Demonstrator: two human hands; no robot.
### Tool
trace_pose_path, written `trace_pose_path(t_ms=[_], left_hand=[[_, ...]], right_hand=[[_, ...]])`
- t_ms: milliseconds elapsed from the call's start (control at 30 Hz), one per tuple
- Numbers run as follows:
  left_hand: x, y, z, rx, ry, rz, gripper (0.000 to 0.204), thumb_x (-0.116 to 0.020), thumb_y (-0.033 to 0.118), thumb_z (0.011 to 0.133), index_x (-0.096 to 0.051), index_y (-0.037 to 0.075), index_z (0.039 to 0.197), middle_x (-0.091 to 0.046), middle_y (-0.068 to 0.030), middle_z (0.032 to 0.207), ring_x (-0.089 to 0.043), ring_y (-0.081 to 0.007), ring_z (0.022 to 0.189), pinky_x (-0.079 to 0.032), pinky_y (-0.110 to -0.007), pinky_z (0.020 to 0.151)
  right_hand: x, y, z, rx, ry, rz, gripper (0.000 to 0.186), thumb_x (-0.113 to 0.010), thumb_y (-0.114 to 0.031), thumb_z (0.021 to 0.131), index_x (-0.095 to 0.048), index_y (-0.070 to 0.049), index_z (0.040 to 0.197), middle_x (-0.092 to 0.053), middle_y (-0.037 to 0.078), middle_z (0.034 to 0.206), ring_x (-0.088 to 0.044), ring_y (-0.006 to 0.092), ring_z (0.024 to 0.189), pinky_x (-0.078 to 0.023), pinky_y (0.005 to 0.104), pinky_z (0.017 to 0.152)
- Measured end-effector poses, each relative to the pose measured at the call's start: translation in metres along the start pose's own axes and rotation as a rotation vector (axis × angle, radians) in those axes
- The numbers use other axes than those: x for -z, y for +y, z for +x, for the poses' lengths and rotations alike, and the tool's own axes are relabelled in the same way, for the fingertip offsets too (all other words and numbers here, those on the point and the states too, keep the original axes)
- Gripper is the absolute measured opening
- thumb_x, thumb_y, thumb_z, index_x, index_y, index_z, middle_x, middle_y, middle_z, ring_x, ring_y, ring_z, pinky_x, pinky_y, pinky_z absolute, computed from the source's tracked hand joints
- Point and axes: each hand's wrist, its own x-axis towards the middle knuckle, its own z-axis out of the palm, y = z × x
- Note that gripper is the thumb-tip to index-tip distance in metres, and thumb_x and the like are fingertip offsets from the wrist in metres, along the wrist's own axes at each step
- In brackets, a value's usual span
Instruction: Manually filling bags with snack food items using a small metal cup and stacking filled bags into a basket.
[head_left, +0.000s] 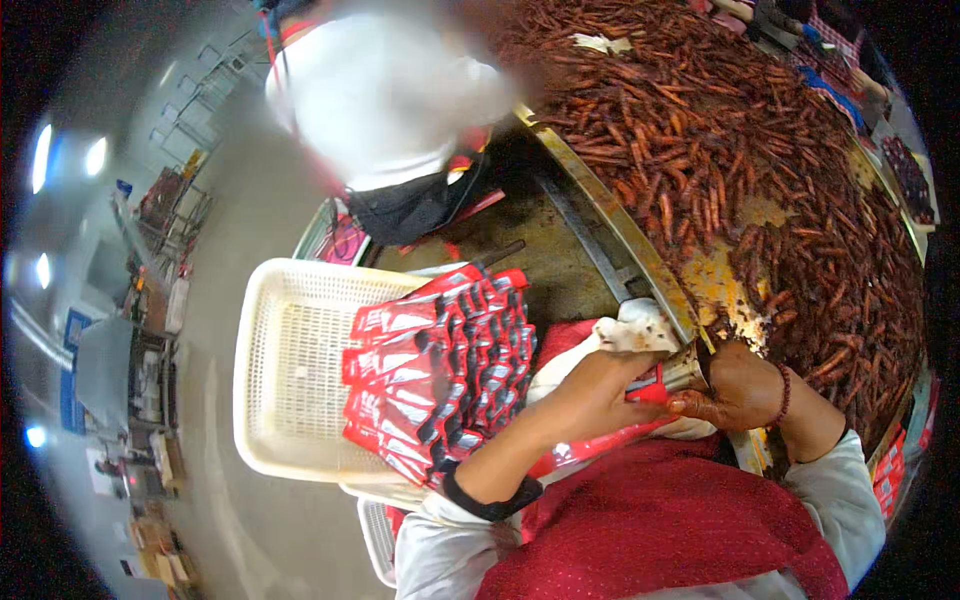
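My left hand is closed around a red pouch, whose lower part hangs toward the apron. A short metal funnel-like tube sits at the pouch's mouth, between my two hands. My right hand, with a beaded bracelet at its wrist, has its fingers curled in at the tube's wide end. Its thumb reaches the pouch; whatever those fingers hold is hidden. Beyond the right hand, dark reddish-brown strips of food lie heaped on a large metal-rimmed table.
Left of my left arm stands a cream plastic basket, partly filled with overlapping red-and-silver pouches. A white cloth lies by the table's rim. Someone in white is close ahead; others work across the table. Grey floor stretches left.
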Motion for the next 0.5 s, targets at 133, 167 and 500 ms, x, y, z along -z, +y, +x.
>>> trace_pose_path(t_ms=[133, 167, 500], left_hand=[[0.039, -0.022, -0.066, -0.230, 0.471, 0.289, 0.036, -0.056, 0.000, 0.070, -0.063, 0.004, 0.105, -0.068, -0.0112, 0.096, -0.064, -0.0294, 0.093, -0.051, -0.044, 0.084], [0.057, -0.030, -0.075, -0.229, 0.533, 0.308, 0.034, -0.055, -0.003, 0.069, -0.065, 0.005, 0.101, -0.068, -0.0105, 0.096, -0.064, -0.0282, 0.092, -0.051, -0.042, 0.083], [0.012, -0.161, -0.115, 0.308, 0.745, 0.244, 0.029, -0.079, 0.013, 0.067, -0.065, 0.002, 0.090, -0.064, -0.0135, 0.095, -0.061, -0.0292, 0.088, -0.049, -0.037, 0.078]], right_hand=[[-0.013, 0.003, 0.010, 0.125, 0.347, 0.483, 0.044, -0.052, -0.043, 0.092, -0.062, 0.000, 0.098, -0.063, 0.016, 0.092, -0.061, 0.0294, 0.090, -0.046, 0.0382, 0.084], [-0.023, 0.015, 0.004, 0.089, 0.429, 0.613, 0.040, -0.053, -0.037, 0.094, -0.059, 0.000, 0.108, -0.063, 0.013, 0.102, -0.058, 0.0235, 0.101, -0.042, 0.0348, 0.093], [-0.012, 0.048, -0.013, -0.262, 0.683, 0.912, 0.041, -0.052, -0.044, 0.093, -0.058, -0.003, 0.090, -0.055, 0.002, 0.069, -0.054, 0.0095, 0.057, -0.044, 0.0243, 0.054]])
